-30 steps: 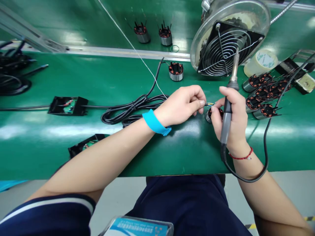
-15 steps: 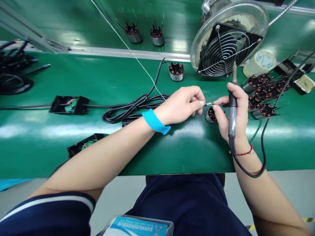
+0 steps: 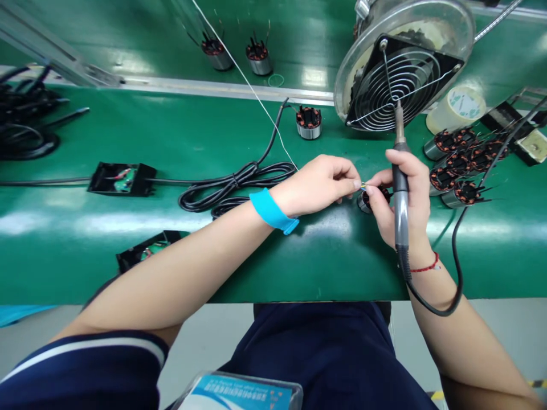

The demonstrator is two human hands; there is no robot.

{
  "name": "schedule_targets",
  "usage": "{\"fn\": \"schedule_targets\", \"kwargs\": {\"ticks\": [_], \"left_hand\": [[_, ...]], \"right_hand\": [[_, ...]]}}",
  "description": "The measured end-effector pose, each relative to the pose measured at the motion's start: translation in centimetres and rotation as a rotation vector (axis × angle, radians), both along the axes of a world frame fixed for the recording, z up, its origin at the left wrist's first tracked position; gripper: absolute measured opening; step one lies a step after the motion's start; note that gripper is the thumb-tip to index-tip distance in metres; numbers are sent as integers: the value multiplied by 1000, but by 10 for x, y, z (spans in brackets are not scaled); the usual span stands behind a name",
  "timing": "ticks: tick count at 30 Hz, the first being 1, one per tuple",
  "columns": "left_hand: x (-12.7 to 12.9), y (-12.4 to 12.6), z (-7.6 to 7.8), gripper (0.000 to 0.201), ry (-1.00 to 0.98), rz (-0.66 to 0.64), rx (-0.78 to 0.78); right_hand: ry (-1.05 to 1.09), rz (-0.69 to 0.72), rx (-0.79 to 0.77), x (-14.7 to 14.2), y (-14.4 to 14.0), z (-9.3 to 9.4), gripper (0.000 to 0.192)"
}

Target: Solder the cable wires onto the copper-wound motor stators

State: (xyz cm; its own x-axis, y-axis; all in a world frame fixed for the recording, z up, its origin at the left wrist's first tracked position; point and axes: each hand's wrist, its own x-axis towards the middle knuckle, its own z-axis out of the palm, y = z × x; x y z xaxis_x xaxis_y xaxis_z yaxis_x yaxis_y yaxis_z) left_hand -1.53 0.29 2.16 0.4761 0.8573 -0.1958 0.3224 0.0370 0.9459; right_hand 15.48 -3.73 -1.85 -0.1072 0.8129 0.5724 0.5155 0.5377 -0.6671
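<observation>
My left hand (image 3: 329, 183) pinches thin coloured wires (image 3: 363, 185) that show as a short stretch between both hands' fingertips. A thin white strand (image 3: 273, 122), perhaps solder wire, hangs down behind this hand; its end is hidden. In my right hand (image 3: 405, 199) a soldering iron (image 3: 400, 188) is held, tip pointing away toward the fan. The thumb and a finger of that hand touch the wire ends. Just below the wires, a motor stator (image 3: 364, 203) stands on the green bench, partly covered by my right fingers.
A fan with a wire grille (image 3: 397, 91) stands at the back. Several stators (image 3: 457, 165) are grouped at right near a tape roll (image 3: 461, 108). One stator (image 3: 308, 122) sits behind my left hand. Coiled black cable (image 3: 231, 185) joins an opened black box (image 3: 122, 179).
The soldering iron's tip has swung left across the fan grille. My hands have drawn slightly closer, leaving less wire showing between them.
</observation>
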Motion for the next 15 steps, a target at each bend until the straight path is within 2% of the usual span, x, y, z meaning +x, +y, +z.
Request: {"fn": "schedule_targets", "kwargs": {"ticks": [2,5,11,15], "left_hand": [[0,1,2,12,21,18,-63],[1,3,2,11,27,64,-75],[-1,4,-3,11,86,104,30],[-1,2,-5,12,98,81,93]], "right_hand": [[14,32,9,-1,1,-2,43],[8,33,-41,0,1,-1,45],[7,-193,-6,12,-19,10,36],[5,-275,64,17,-45,5,37]]}}
